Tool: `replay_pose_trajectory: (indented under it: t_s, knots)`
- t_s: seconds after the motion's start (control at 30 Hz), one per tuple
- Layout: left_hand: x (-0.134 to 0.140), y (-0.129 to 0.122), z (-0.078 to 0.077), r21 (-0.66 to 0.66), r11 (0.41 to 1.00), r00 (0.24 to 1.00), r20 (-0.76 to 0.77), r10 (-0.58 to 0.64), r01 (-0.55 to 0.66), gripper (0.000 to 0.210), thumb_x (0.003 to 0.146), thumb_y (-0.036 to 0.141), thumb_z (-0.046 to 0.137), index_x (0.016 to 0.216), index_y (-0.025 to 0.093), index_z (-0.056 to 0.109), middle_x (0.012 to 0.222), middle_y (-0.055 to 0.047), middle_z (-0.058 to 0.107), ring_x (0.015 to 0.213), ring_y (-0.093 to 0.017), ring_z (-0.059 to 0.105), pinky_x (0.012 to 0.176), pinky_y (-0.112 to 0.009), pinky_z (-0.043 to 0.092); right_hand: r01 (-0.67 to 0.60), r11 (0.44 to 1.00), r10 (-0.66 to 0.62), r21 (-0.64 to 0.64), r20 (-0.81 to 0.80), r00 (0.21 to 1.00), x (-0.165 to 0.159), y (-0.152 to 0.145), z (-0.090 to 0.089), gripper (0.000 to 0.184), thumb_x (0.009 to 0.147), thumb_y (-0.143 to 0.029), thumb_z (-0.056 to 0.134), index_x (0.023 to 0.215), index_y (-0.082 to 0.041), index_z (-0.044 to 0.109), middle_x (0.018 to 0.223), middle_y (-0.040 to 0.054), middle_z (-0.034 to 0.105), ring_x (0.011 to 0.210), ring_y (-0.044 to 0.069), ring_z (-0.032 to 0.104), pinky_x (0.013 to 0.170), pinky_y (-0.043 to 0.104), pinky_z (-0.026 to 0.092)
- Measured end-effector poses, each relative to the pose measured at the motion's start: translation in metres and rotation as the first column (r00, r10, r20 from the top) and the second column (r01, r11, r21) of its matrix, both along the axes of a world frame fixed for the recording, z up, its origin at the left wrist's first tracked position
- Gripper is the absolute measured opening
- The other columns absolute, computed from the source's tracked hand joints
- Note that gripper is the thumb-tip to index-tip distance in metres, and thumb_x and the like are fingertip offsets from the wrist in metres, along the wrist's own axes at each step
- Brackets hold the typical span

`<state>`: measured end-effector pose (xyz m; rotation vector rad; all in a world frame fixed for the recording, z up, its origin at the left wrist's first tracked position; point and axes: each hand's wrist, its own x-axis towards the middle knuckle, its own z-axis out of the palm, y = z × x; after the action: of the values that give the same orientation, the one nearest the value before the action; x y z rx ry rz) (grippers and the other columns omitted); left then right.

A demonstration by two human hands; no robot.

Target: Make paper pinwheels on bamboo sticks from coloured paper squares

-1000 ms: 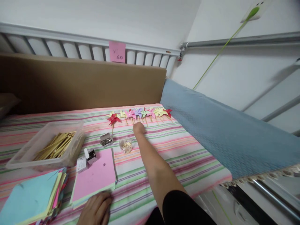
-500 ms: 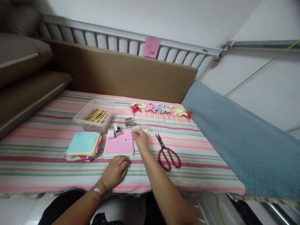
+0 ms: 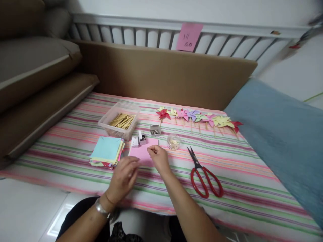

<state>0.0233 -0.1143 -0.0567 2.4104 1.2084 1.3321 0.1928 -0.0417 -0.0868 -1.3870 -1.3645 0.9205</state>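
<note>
My right hand (image 3: 159,158) is over the right part of a stack of pink square paper (image 3: 141,155), thumb and fingertips pinched together; anything between them is too small to make out. My left hand (image 3: 124,172) hovers at the stack's near left edge, loosely bent with the fingers apart, and nothing shows in it. On the stack's far edge stand a small white box (image 3: 135,142) and an opened small box (image 3: 142,138) with dark contents. Another open box of small metal pieces (image 3: 154,131) sits behind. A clear round dish (image 3: 174,142) holds small pale pieces.
Red-handled scissors (image 3: 205,178) lie at the right, blades partly apart. A stack of coloured paper squares (image 3: 106,150) and a plastic tub (image 3: 102,126) of wooden sticks (image 3: 122,121) stand left. Paper pinwheels (image 3: 191,115) line the back before a brown board (image 3: 161,77).
My right hand has come from beside the round dish to over the pink paper. My left hand has risen from the cloth toward the stack. The view has turned left.
</note>
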Motion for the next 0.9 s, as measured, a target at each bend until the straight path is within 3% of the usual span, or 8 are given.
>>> replay_pose_trajectory:
  t_s: [0.07, 0.17, 0.27, 0.37, 0.43, 0.53, 0.77, 0.9]
  knots:
    - [-0.025, 0.008, 0.007, 0.042, 0.973, 0.974, 0.027, 0.226, -0.227, 0.022, 0.084, 0.009, 0.055, 0.101, 0.020, 0.059, 0.101, -0.008, 0.064, 0.099, -0.021, 0.057, 0.088, -0.038, 0.045, -0.014, 1.000, 0.014, 0.000, -0.014, 1.000, 0.000, -0.001, 0.002, 0.015, 0.074, -0.032, 0.058, 0.070, -0.020, 0.066, 0.069, 0.0016, 0.068, 0.064, 0.017, 0.060, 0.059, 0.027, 0.045]
    - [-0.055, 0.022, 0.007, -0.009, 0.861, 0.861, -0.043, 0.507, -0.508, 0.016, 0.084, 0.021, 0.056, 0.099, 0.018, 0.060, 0.099, -0.010, 0.066, 0.097, -0.025, 0.059, 0.088, -0.041, 0.044, -0.029, 1.000, 0.029, 0.003, -0.030, 0.999, -0.002, -0.001, 0.004, 0.017, 0.074, -0.034, 0.058, 0.070, -0.019, 0.066, 0.070, 0.0023, 0.068, 0.065, 0.017, 0.060, 0.059, 0.027, 0.044]
    - [-0.062, 0.037, 0.002, -0.093, 0.772, 0.764, -0.261, 0.590, -0.629, 0.036, 0.081, 0.036, 0.058, 0.107, 0.012, 0.060, 0.103, -0.016, 0.066, 0.099, -0.031, 0.059, 0.089, -0.042, 0.044, -0.045, 0.999, 0.046, 0.005, -0.037, 0.998, -0.004, -0.002, 0.004, 0.017, 0.074, -0.033, 0.057, 0.070, -0.019, 0.065, 0.070, 0.0026, 0.067, 0.064, 0.017, 0.059, 0.058, 0.027, 0.044]
    - [-0.052, 0.049, -0.002, -0.124, 0.652, 0.631, -0.434, 0.643, -0.748, 0.055, 0.080, 0.052, 0.054, 0.111, 0.007, 0.060, 0.099, -0.021, 0.066, 0.094, -0.035, 0.061, 0.084, -0.044, 0.045, -0.060, 0.998, 0.060, 0.008, -0.038, 0.997, -0.005, -0.003, 0.003, 0.017, 0.074, -0.032, 0.056, 0.070, -0.019, 0.066, 0.068, 0.0023, 0.067, 0.063, 0.017, 0.059, 0.058, 0.027, 0.045]
    - [-0.046, 0.054, -0.003, -0.114, 0.599, 0.571, -0.486, 0.662, -0.793, 0.059, 0.080, 0.055, 0.051, 0.113, 0.006, 0.060, 0.098, -0.021, 0.066, 0.092, -0.035, 0.061, 0.081, -0.044, 0.045, -0.068, 0.998, 0.068, 0.012, -0.038, 0.997, -0.004, -0.004, 0.002, 0.017, 0.074, -0.032, 0.056, 0.070, -0.019, 0.066, 0.068, 0.0025, 0.067, 0.064, 0.017, 0.059, 0.057, 0.027, 0.045]
    - [-0.046, 0.058, -0.006, -0.128, 0.573, 0.552, -0.499, 0.668, -0.810, 0.057, 0.078, 0.050, 0.053, 0.113, 0.006, 0.060, 0.102, -0.021, 0.066, 0.096, -0.036, 0.060, 0.084, -0.043, 0.044, -0.079, 0.997, 0.080, 0.017, -0.039, 0.996, -0.005, -0.004, 0.002, 0.017, 0.074, -0.032, 0.056, 0.071, -0.019, 0.066, 0.070, 0.0033, 0.067, 0.065, 0.017, 0.059, 0.058, 0.027, 0.045]
    - [-0.054, 0.058, -0.007, -0.207, 0.570, 0.593, -0.467, 0.656, -0.795, 0.046, 0.080, 0.037, 0.049, 0.112, 0.006, 0.062, 0.098, -0.021, 0.069, 0.093, -0.033, 0.062, 0.082, -0.039, 0.044, -0.092, 0.995, 0.094, 0.029, -0.046, 0.995, -0.004, -0.006, 0.004, 0.016, 0.074, -0.031, 0.056, 0.072, -0.019, 0.066, 0.070, 0.0029, 0.067, 0.065, 0.017, 0.059, 0.059, 0.027, 0.045]
    - [-0.057, 0.055, 0.001, -0.245, 0.593, 0.630, -0.465, 0.622, -0.767, 0.034, 0.085, 0.026, 0.038, 0.087, 0.013, 0.070, 0.082, -0.016, 0.071, 0.079, -0.028, 0.065, 0.070, -0.035, 0.043, -0.059, 0.997, 0.062, 0.044, -0.052, 0.997, 0.005, -0.012, 0.009, 0.016, 0.074, -0.033, 0.057, 0.071, -0.019, 0.065, 0.069, 0.0022, 0.066, 0.064, 0.017, 0.058, 0.059, 0.027, 0.045]
